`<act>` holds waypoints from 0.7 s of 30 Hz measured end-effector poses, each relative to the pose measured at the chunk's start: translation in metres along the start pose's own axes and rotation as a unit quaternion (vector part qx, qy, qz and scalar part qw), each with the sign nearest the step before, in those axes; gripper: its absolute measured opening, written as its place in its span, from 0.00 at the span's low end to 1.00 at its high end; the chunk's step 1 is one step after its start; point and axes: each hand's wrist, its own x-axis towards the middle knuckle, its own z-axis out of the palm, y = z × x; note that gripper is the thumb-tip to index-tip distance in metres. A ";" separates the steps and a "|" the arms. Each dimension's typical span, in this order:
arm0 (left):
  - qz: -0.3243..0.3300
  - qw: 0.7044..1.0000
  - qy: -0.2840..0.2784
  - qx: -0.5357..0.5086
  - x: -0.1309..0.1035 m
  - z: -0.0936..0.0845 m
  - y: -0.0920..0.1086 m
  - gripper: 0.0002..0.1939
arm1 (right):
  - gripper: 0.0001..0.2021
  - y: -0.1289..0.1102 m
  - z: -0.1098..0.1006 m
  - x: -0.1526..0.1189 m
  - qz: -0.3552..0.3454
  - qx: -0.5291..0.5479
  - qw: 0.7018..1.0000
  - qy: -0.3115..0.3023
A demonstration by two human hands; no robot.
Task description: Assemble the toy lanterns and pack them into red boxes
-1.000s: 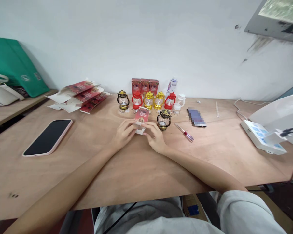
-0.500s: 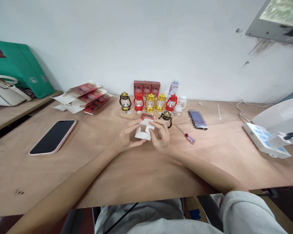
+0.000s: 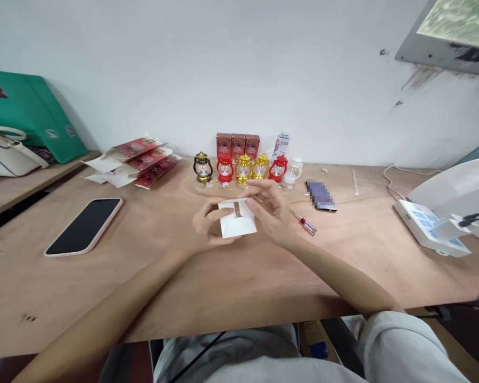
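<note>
In front of me a small cardboard box (image 3: 239, 227) is held up with its white end toward me. Its end flaps are partly folded in, with a narrow gap between them. My left hand (image 3: 205, 224) grips the box from the left, thumb on a flap and fingers beneath. On the other side, my right hand (image 3: 273, 213) has its thumb on the right-hand flap and its fingers curved over the far edge. Behind the hands is a row of small lanterns, among them a black one (image 3: 203, 167), a red one (image 3: 224, 169) and a gold one (image 3: 243, 169).
Three red boxes (image 3: 238, 147) and a bottle (image 3: 281, 144) stand against the wall. Flattened cartons (image 3: 138, 159) and a phone (image 3: 83, 227) lie leftward. A screwdriver (image 3: 304, 222), a second phone (image 3: 321, 196) and a power strip (image 3: 431, 226) are on the right.
The box has turned and its flaps have folded further inward, narrowing the opening. My right hand has shifted slightly right and up, and now hides the nearer black lantern.
</note>
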 end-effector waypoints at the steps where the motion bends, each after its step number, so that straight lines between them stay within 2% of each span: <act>1: -0.005 1.000 0.000 0.006 0.001 -0.001 0.000 0.32 | 0.09 -0.002 -0.003 0.002 -0.007 -0.012 0.999 -0.031; 3: -0.008 1.000 0.000 0.013 0.002 -0.004 0.001 0.30 | 0.08 -0.005 -0.008 0.006 -0.020 -0.052 0.996 -0.070; 5: -0.007 1.000 -0.006 0.011 0.004 -0.006 0.003 0.28 | 0.07 -0.006 -0.013 0.009 -0.024 -0.082 0.993 -0.083; 11: -0.035 0.999 -0.008 0.000 0.005 -0.004 0.008 0.28 | 0.07 -0.010 -0.025 0.017 -0.014 -0.069 0.988 -0.136; 16: -0.041 0.999 -0.015 -0.023 0.005 -0.004 0.010 0.31 | 0.07 -0.013 -0.025 0.019 0.040 -0.068 0.986 -0.144; 21: -0.025 0.999 -0.024 -0.016 0.001 -0.001 0.009 0.27 | 0.10 -0.014 -0.022 0.018 0.008 -0.111 0.980 -0.162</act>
